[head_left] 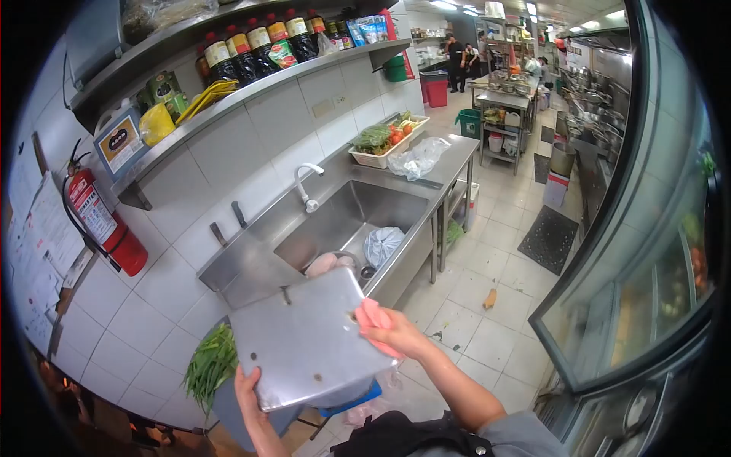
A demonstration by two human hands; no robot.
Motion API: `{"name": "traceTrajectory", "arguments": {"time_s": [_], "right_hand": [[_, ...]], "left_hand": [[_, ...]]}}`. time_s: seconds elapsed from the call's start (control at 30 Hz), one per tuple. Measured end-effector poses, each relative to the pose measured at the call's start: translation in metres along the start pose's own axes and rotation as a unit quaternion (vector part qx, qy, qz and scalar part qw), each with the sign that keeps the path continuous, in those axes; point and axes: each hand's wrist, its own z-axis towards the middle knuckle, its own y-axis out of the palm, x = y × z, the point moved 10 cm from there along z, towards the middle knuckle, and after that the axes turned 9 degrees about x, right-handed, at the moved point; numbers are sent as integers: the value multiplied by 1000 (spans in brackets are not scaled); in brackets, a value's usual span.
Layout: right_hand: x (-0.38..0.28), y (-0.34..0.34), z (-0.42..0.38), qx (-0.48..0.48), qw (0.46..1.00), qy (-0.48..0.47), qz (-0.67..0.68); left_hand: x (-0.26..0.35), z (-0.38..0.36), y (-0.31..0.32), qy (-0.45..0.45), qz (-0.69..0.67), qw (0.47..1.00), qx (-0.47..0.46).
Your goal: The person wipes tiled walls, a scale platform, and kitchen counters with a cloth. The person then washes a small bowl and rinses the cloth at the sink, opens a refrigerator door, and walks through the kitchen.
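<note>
A flat stainless steel panel (pixel 297 335) with bent edges and a few dark round spots is held tilted in front of me, near the sink. My left hand (pixel 248 392) grips its lower left corner, the thumb on top and the other fingers hidden beneath. At the right edge, my right hand (pixel 396 335) is closed on a pink cloth (pixel 373 320) pressed against the metal. Behind the panel, the steel sink (pixel 320 228) holds a pale blue plastic bag (pixel 384 245) and pinkish pieces of food (pixel 327 263), partly hidden by the panel.
Long green vegetables (pixel 212 365) lie at the left of the panel. A white faucet (pixel 308 183) rises behind the sink; a vegetable tray (pixel 373 160) stands beyond. A fire extinguisher (pixel 103 217) hangs left. At right is a glass door (pixel 601 266). Two people stand far back.
</note>
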Motion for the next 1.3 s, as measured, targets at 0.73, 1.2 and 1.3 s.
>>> {"name": "traceTrajectory", "arguments": {"time_s": [0.73,1.2,1.3], "right_hand": [[-99,-323,-219,350,919,-143,111],[41,-475,-15,390,904,-3,174],[53,-510,22,375,918,103,78]], "left_hand": [[-144,-113,357,-171,-106,926,-318],[-312,34,471,-157,-25,945,-286],[-328,67,518,-151,8,942,-300]]}}
